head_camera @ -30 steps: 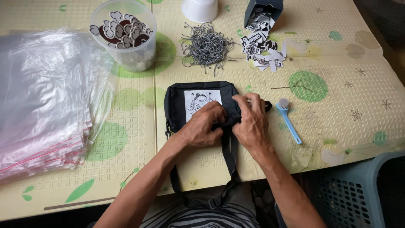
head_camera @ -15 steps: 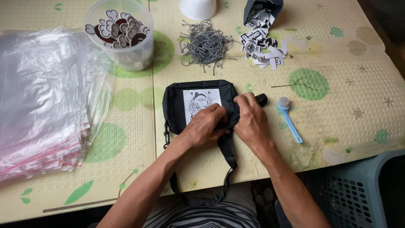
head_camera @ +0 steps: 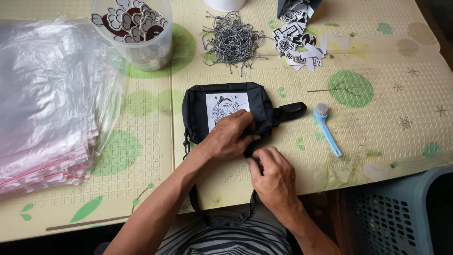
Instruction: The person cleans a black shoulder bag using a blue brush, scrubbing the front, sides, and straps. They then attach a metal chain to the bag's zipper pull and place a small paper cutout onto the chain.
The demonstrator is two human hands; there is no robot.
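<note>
Right hand (head_camera: 273, 177) slid down, seemingly pinching soft black pouch (head_camera: 229, 111) strap.

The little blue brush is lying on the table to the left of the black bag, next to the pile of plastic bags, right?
Not quite. In the head view the little blue brush lies on the table to the right of the black bag, not the left. The pile of plastic bags is over on the far left, well away from the brush.

Right hand (head_camera: 273, 177) has slid off the bag (head_camera: 226, 111) and pulled back to the table's near edge, fingers pinching the strap (head_camera: 250, 160). Left hand (head_camera: 231, 134) now lies alone over the bag's lower corner. The side loop (head_camera: 291, 111), covered earlier, shows clear.
</note>
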